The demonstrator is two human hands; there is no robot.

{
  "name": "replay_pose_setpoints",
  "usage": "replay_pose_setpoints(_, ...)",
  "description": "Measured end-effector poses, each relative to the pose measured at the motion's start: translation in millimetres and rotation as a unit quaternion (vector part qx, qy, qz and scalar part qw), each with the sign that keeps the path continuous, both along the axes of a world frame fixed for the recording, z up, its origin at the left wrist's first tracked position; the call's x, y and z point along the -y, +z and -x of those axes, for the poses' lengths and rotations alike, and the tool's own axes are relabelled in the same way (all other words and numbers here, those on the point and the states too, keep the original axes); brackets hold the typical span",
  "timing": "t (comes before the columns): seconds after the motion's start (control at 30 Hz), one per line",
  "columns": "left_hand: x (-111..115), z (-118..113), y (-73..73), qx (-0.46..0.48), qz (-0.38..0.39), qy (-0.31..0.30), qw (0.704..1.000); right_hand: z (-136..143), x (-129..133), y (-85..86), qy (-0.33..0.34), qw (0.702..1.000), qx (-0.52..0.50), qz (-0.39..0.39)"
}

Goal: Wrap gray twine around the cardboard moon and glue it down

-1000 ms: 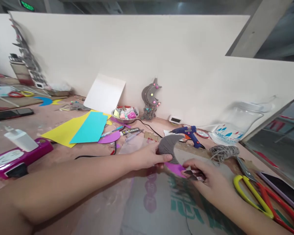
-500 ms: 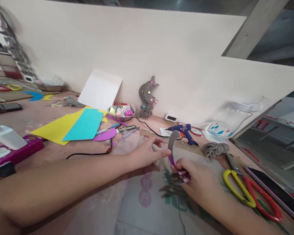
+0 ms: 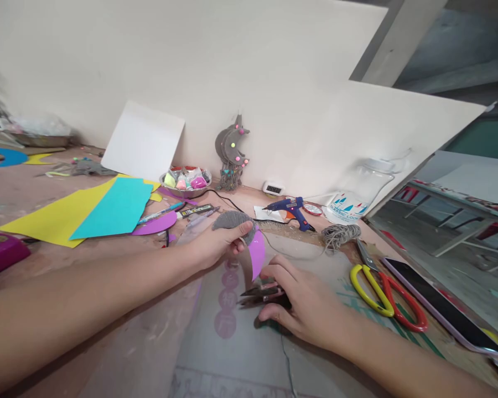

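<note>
My left hand (image 3: 222,240) pinches a purple paper crescent (image 3: 257,255) by its upper part, which is wrapped in grey yarn (image 3: 232,220). The bare purple tip points down toward my right hand (image 3: 301,298). Bent fingers and thumb of that hand curl around something dark with two pointed ends (image 3: 257,296), too shadowed and blurred to name. It stays apart from the crescent. A thin strand runs from the wrapped part toward a loose bundle of grey yarn (image 3: 340,236). Another grey strand (image 3: 287,362) hangs below my right hand.
Scissors with yellow and red handles (image 3: 388,296) and a phone (image 3: 440,304) lie at the right. Behind are a blue glue gun (image 3: 292,210), a plastic jar (image 3: 357,190) and a bowl of coloured pieces (image 3: 186,185). Blue paper (image 3: 112,209) lies left; a yarn moon ornament (image 3: 232,146) leans on the wall.
The crescent has moved left and turned, its wrapped side now facing up. My right hand has come off its purple end and its fingers have spread. The view has shifted right.
</note>
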State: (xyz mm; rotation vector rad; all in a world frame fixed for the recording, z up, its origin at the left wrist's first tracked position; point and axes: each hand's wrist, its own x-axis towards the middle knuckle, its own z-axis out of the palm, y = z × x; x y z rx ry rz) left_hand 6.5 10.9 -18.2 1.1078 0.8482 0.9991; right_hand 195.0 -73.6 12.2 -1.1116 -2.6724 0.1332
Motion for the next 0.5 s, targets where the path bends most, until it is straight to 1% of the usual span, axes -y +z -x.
replay_pose_setpoints(0.07, -2, 0, -0.2, 0.02, 0.004, 0.0, 1.0, -3, -1, 0.8, 0.002, 1.0, -0.006, 0.003)
replay_pose_setpoints(0.13, 0, 1, 1.2, 0.042, -0.008, -0.014, 0.999, -6, -4, 0.9, -0.006, 1.0, -0.012, -0.017)
replay_pose_setpoints(0.23, 4, 1, 3.5, 0.067, -0.049, -0.036, 0.996, -12, -11, -0.5, -0.048, 0.997, -0.04, -0.049)
replay_pose_setpoints(0.27, 5, 0, 3.9, 0.066, -0.051, -0.038, 0.996, -13, -14, -1.1, -0.066, 0.995, -0.054, -0.052)
replay_pose_setpoints(0.4, 7, -2, 5.3, 0.019, -0.006, -0.04, 0.999, -22, -30, -0.5, -0.147, 0.983, -0.103, -0.048)
replay_pose_setpoints(0.5, 9, -4, 6.7, -0.026, -0.028, -0.024, 0.999, -37, -50, 3.8, -0.187, 0.973, -0.123, -0.058)
